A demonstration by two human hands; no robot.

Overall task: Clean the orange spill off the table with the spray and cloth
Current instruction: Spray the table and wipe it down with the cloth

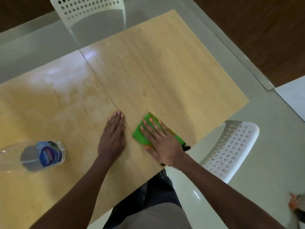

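Observation:
A green cloth (140,134) lies flat on the light wooden table (173,66) near its front edge. My right hand (162,142) presses down on the cloth with straight, spread fingers. My left hand (113,134) rests flat on the tabletop just left of the cloth, beside the seam between the two table halves. A clear spray bottle (44,156) with a blue label stands on the left part of the table, well left of my left hand. A faint wet, smeared sheen (74,90) covers the left half of the table. No distinct orange spill shows.
A white perforated chair (231,149) stands at the table's right front corner, close to my right forearm. Another white chair (89,12) is at the far side. Pale floor tiles surround the table, and a small orange and dark object (297,207) lies at the lower right.

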